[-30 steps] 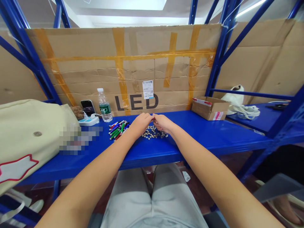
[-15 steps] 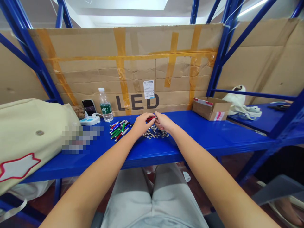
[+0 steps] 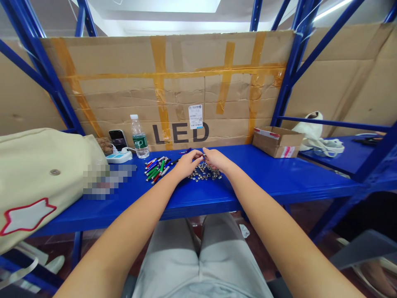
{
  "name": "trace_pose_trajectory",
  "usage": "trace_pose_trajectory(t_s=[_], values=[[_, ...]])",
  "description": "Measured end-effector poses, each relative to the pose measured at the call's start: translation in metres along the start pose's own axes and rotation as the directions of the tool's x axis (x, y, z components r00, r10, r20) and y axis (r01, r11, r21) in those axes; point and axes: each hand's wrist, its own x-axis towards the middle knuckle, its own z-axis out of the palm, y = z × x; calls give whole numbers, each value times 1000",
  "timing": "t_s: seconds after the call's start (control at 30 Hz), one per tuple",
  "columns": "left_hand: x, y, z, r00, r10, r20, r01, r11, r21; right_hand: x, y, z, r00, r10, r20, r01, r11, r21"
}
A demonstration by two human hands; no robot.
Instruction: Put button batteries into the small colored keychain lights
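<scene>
My left hand [image 3: 187, 164] and my right hand [image 3: 214, 159] meet fingertip to fingertip above a heap of several small silver metal parts [image 3: 203, 172] on the blue shelf [image 3: 263, 174]. Both hands are closed in a pinch around a small dark piece between them; what it is I cannot make out. A bunch of several small coloured pen-like tubes [image 3: 156, 167], red, green, blue and silver, lies just left of my left hand.
A water bottle [image 3: 138, 137], a phone [image 3: 117, 139] on a white power strip [image 3: 119, 157] and a cream bag [image 3: 37, 178] are at the left. An open cardboard box [image 3: 277, 141] sits at the right. A taped cardboard sheet marked LED backs the shelf.
Half a second ago a red tube showed between my fingertips, held slightly higher. Now both hands are lower and closer to the metal parts, and the red tube no longer shows.
</scene>
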Motion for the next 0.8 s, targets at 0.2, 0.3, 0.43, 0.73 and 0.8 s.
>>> trace_pose_trajectory(t_s=[0.2, 0.3, 0.43, 0.73, 0.8], values=[[-1, 1, -5, 999, -41, -7, 41, 999, -32, 1, 1, -11, 983, -172, -64, 138, 922, -362], [-1, 1, -10, 999, -37, -21, 37, 999, -22, 1, 5, -17, 970, -242, -36, 170, 771, -613], [-1, -3, -14, 999, -30, -34, 28, 998, -50, -2, 9, -18, 982, -160, 103, 177, 567, -805], [-2, -4, -17, 999, -37, -16, 37, 999, -27, -8, 7, -21, 968, -170, 184, 248, 545, -801], [-2, -3, -19, 999, -35, -21, 35, 999, -27, -14, 7, -25, 945, -213, 248, 326, 606, -725]])
